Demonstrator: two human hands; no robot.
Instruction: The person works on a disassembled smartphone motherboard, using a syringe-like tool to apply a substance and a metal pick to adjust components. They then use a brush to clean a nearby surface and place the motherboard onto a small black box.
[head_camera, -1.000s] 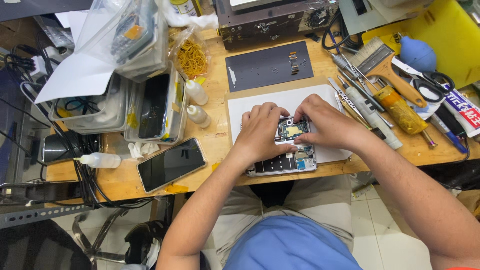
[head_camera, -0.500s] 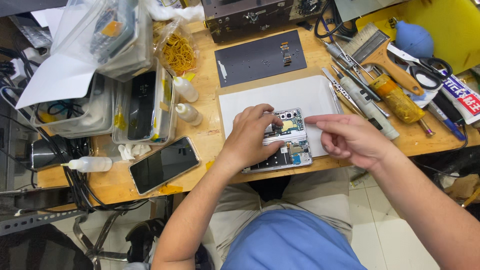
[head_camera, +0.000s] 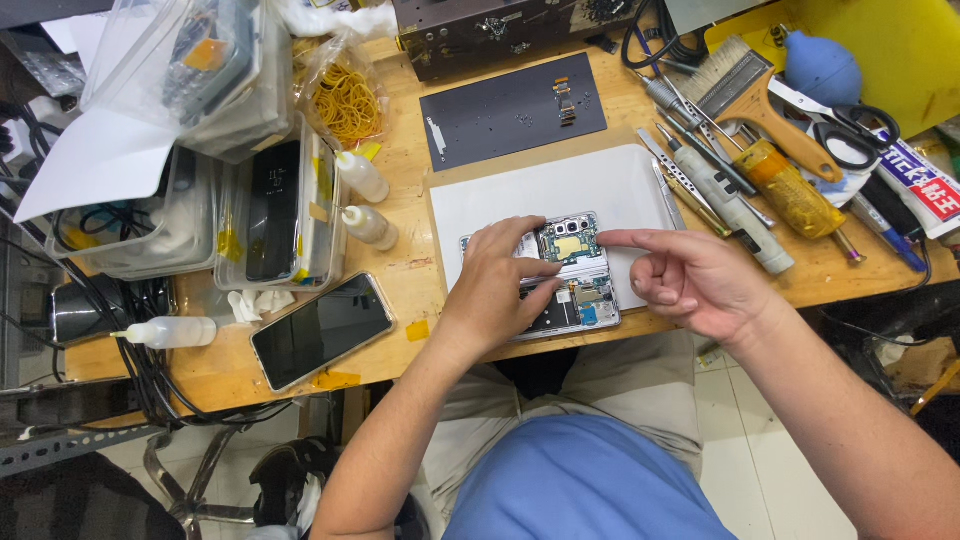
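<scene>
An opened phone (head_camera: 572, 272) with its circuit boards bare lies on a white mat (head_camera: 560, 190) at the near edge of the wooden bench. My left hand (head_camera: 497, 285) rests flat on the phone's left half and presses it down. My right hand (head_camera: 690, 280) hovers just right of the phone. Its index finger points left at the phone's top edge and the other fingers are curled, with nothing held.
A dark mat (head_camera: 505, 105) with small parts lies behind the white one. Screwdrivers (head_camera: 715, 185), a brush (head_camera: 745, 90), scissors (head_camera: 835, 130) and a blue blower (head_camera: 822, 65) crowd the right. Left are two dropper bottles (head_camera: 365, 200), a spare phone (head_camera: 320, 328) and plastic bins (head_camera: 275, 210).
My right hand has lifted off the phone and drawn back to the right, now pointing with one finger. My left hand stays on the phone.
</scene>
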